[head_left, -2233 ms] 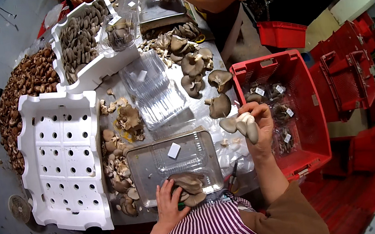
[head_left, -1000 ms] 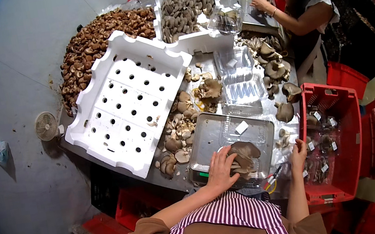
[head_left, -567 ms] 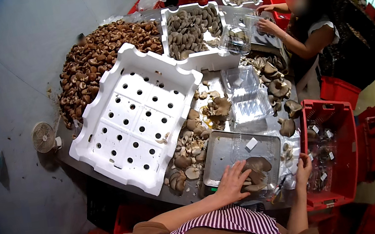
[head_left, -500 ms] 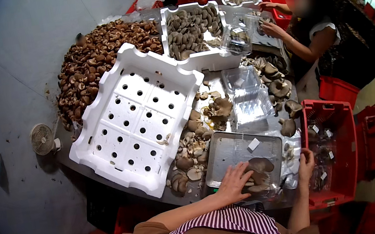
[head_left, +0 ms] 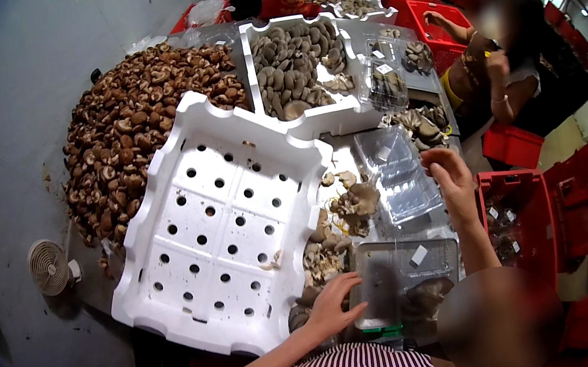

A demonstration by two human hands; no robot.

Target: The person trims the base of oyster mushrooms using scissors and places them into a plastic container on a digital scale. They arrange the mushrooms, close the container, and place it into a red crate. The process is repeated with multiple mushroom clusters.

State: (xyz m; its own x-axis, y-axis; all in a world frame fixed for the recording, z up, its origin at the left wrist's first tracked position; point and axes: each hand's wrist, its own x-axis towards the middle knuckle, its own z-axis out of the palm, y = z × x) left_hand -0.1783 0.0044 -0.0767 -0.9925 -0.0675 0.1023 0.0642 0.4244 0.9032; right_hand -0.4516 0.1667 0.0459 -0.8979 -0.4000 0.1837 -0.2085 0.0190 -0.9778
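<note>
My left hand [head_left: 335, 306] is open, fingers apart, at the left edge of a flat grey scale [head_left: 372, 286]. On the scale rests a clear plastic box with a white label [head_left: 419, 255], and large grey oyster mushrooms [head_left: 428, 294] lie at its near right part. My right hand [head_left: 454, 185] is raised, fingers curved and apart, with nothing visible in it. It is beside the right edge of an open clear clamshell box [head_left: 402, 174]; whether it touches the box I cannot tell. A blurred patch hides the area beside my right forearm.
A large white foam crate [head_left: 224, 225] stands at left before a heap of brown mushrooms [head_left: 138, 123]. Another foam crate [head_left: 300, 67] holds grey oyster mushrooms. Loose mushrooms [head_left: 328, 255] lie by the scale. A red crate [head_left: 523, 224] holds packed boxes. Two co-workers stand beyond.
My right hand has moved up from beside the red crate to the clamshell box. My left hand has shifted left, off the oyster mushrooms. The right-hand co-worker's hands have left the packed boxes.
</note>
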